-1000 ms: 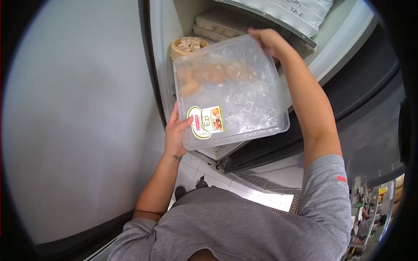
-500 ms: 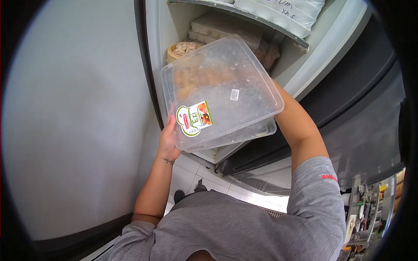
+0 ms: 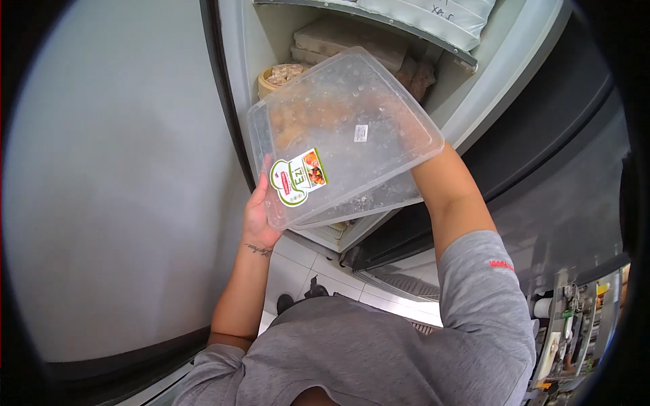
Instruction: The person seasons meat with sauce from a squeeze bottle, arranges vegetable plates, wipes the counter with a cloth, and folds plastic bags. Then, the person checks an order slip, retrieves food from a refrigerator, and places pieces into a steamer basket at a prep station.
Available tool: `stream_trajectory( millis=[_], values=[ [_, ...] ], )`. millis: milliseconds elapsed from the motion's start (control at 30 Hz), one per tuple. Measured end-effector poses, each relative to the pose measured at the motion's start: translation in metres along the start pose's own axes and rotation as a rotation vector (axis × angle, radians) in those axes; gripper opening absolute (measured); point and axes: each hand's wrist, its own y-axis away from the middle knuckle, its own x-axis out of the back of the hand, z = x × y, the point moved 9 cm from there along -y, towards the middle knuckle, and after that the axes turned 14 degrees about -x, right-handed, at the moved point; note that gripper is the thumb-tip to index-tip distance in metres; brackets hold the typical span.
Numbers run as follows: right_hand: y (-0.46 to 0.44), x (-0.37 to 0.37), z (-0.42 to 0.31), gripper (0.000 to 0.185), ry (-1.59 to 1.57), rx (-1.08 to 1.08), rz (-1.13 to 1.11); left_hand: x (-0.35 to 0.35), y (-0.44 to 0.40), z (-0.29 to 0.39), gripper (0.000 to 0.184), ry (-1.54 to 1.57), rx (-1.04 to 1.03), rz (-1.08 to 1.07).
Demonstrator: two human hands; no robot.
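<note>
A large clear plastic food container [image 3: 369, 201] is held tilted in front of the fridge. Its cloudy lid [image 3: 332, 115], with a green-and-white label, lies askew over it, with a gap at the right side. My left hand [image 3: 261, 213] grips the left corner, thumb along the lid's edge and fingers out of sight beneath. My right forearm [image 3: 450, 193] reaches under the lid's right edge, and the hand there is hidden behind the cloudy plastic. Blurred orange-brown food [image 3: 298, 122] shows through the lid.
Beyond the container, an open fridge holds a round steamer basket [image 3: 283, 74] with food, stacked cartons [image 3: 352, 40] and a shelf with white packages [image 3: 433, 20]. A fridge door [image 3: 128, 189] stands at left and a dark door [image 3: 542, 162] at right. Crowded shelves [image 3: 575, 325] are at lower right.
The gap between lid and container at the right has widened. My right forearm has shifted slightly left, further under the lid. My left hand keeps its grip.
</note>
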Motion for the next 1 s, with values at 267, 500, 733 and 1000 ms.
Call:
stream_trajectory(
  millis=[267, 500, 733, 1000],
  values=[
    [-0.013, 0.0, -0.001, 0.021, 0.152, 0.032, -0.04, -0.024, 0.003, 0.004, 0.043, 0.235, 0.126, 0.041],
    [-0.004, 0.003, 0.004, 0.021, 0.072, 0.076, 0.03, -0.045, 0.003, 0.002, 0.048, 0.529, 0.272, 0.108],
    [0.032, 0.063, 0.035, 0.032, -0.599, 0.035, 0.161, -0.03, -0.003, 0.003, 0.049, 0.248, 0.215, -0.031],
    [0.17, 0.099, 0.084, 0.047, -1.579, 0.206, 0.557, -0.002, -0.021, 0.008, 0.044, 0.112, 0.156, -0.031]
  ],
)
